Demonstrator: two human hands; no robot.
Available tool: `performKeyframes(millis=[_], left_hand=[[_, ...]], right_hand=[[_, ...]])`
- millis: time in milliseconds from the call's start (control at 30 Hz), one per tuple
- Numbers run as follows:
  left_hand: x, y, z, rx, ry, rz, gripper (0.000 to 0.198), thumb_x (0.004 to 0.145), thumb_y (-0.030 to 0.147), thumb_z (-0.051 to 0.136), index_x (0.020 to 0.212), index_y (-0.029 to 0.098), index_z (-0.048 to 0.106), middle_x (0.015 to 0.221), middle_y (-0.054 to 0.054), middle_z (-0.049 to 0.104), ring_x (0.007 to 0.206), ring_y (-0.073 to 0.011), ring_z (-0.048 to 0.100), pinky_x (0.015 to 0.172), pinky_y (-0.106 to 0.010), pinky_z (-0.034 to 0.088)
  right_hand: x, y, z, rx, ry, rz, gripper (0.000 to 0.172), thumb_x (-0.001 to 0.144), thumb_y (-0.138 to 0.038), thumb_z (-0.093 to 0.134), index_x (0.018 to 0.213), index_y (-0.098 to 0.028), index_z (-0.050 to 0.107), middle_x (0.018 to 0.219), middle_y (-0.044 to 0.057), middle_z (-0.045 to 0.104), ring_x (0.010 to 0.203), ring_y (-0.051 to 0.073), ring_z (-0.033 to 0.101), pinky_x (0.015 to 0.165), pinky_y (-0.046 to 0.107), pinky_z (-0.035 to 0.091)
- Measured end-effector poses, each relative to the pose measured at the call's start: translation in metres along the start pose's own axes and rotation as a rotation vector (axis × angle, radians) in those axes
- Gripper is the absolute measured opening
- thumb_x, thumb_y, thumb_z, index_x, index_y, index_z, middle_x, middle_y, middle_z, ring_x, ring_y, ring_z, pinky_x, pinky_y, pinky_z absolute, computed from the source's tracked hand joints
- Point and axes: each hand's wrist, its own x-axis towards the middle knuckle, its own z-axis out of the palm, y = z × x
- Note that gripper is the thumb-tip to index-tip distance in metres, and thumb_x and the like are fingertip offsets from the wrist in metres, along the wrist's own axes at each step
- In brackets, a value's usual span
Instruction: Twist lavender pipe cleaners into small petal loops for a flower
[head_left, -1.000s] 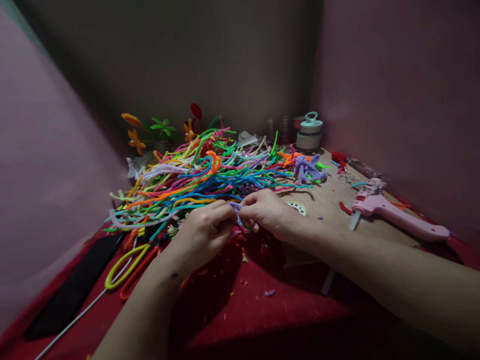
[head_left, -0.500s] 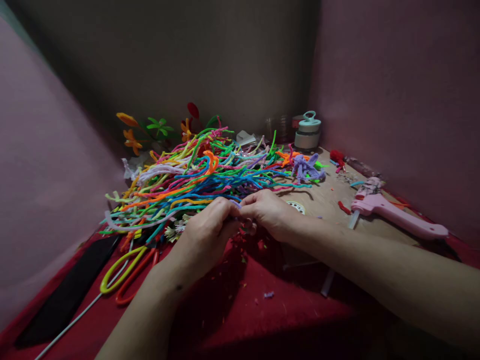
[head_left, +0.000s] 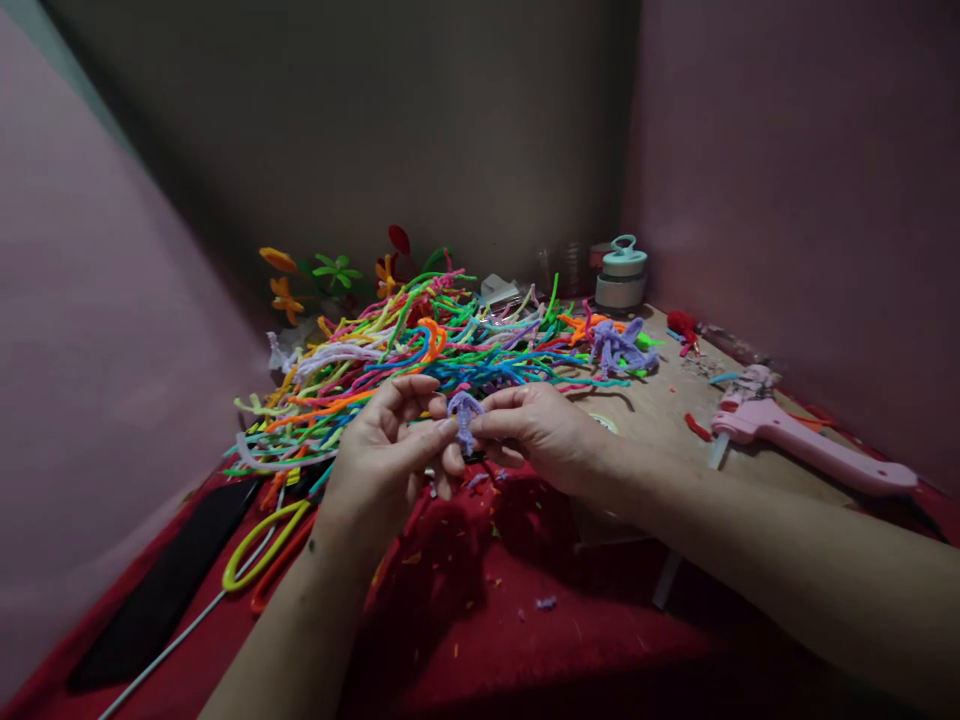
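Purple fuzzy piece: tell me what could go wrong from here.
The purple fuzzy piece is small and pinched by the right hand, so it might slip. If dropped, it could get lost among the scraps on the red cloth. The pink glue gun lies near the right forearm, which might bump it.

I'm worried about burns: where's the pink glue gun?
In the head view, the pink glue gun lies at right, past the right hand, beside a red scrap on the brown board.
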Motion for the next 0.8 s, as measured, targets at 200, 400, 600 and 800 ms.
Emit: performKeyframes(millis=[200,400,600,800], left_hand=[[0.003,0.000,-0.007,-0.059,-0.047,-0.161,0.038,0.064,0.013,0.067,0.097,0.016,0.048,0.055,0.006,0.055,0.032,-0.0050,0.047,0.027,-0.013,0.038],[0.003,-0.006,-0.012,0.110,-0.110,-0.158,0.030,0.065,0.021,0.070,0.090,0.016,0.054,0.060,0.002,0.060,0.037,-0.0063,0.050,0.032,-0.015,0.038],[0.003,-0.005,-0.008,0.303,-0.106,-0.136,0.026,0.064,0.022,0.070,0.084,0.016,0.056,0.073,0.000,0.063,0.051,-0.0087,0.056,0.043,-0.017,0.043],[0.003,-0.005,-0.005,0.302,-0.210,-0.154,0.020,0.069,0.021,0.065,0.079,0.016,0.048,0.067,0.000,0.063,0.053,-0.0135,0.060,0.042,-0.021,0.047]], right_hand=[[-0.001,-0.003,0.002,-0.029,0.010,0.010,0.008,0.063,-0.012,0.056,0.055,-0.013,0.057,0.049,-0.002,0.050,0.041,0.005,0.035,0.041,0.022,0.022],[-0.001,-0.002,0.000,-0.030,-0.002,0.011,0.006,0.062,-0.012,0.056,0.056,-0.012,0.058,0.048,-0.002,0.050,0.040,0.005,0.035,0.040,0.022,0.022],[-0.002,0.000,0.000,-0.073,-0.013,0.033,0.012,0.061,-0.013,0.058,0.050,-0.013,0.055,0.042,-0.004,0.046,0.038,0.005,0.035,0.039,0.021,0.023],[-0.002,-0.002,-0.002,-0.074,-0.058,0.063,0.020,0.067,-0.028,0.060,0.054,-0.013,0.057,0.046,-0.002,0.050,0.039,0.006,0.039,0.037,0.021,0.024]])
